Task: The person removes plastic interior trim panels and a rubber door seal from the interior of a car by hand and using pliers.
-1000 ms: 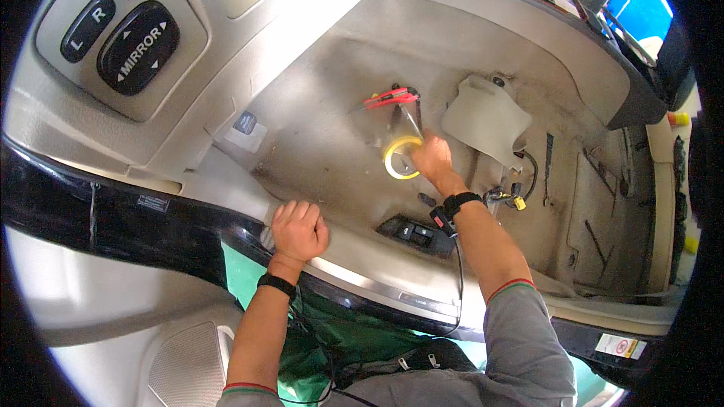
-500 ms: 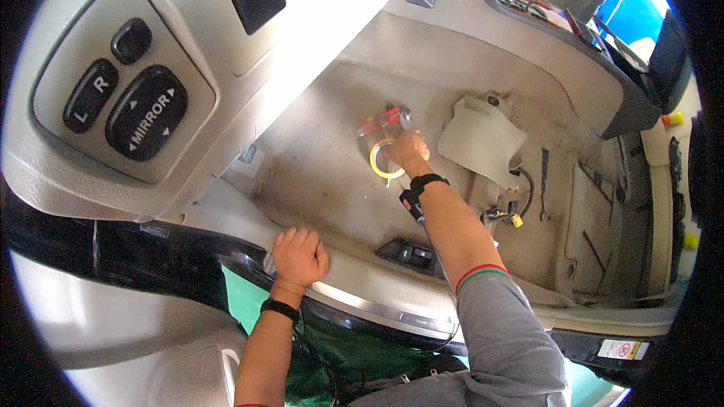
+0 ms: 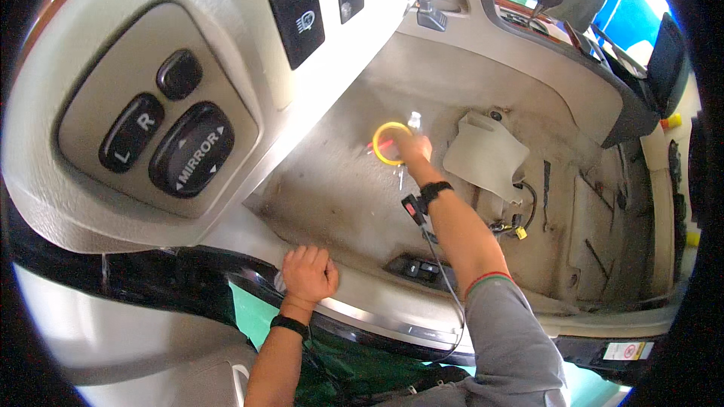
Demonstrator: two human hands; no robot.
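Observation:
Inside a vehicle's front footwell, my right hand (image 3: pixel 415 154) is closed at the edge of a yellow ring (image 3: pixel 375 143), over the beige carpeted floor (image 3: pixel 332 158). Its fingertips are partly hidden and smeared by motion. A blurred red object (image 3: pixel 383 145) shows by the ring, too unclear to name. A small clear or silvery piece (image 3: pixel 415 120) sticks up just beyond my fingers. My left hand (image 3: pixel 311 274) is curled into a fist with nothing visible in it, resting on the door sill (image 3: pixel 362 294). Each wrist wears a black band.
At the upper left stands a dash panel with black mirror buttons (image 3: pixel 192 149). A loose beige sheet (image 3: pixel 486 149) lies right of my hand. Wiring with a yellow connector (image 3: pixel 520 233) rises from the floor. A black cabled device (image 3: pixel 413 209) hangs by my right wrist; a switch panel (image 3: pixel 422 268) sits near the sill.
My right hand and the yellow ring have moved slightly farther in over the carpet. The red object appears lower and closer to the ring. My view has shifted; the left fist stays on the sill.

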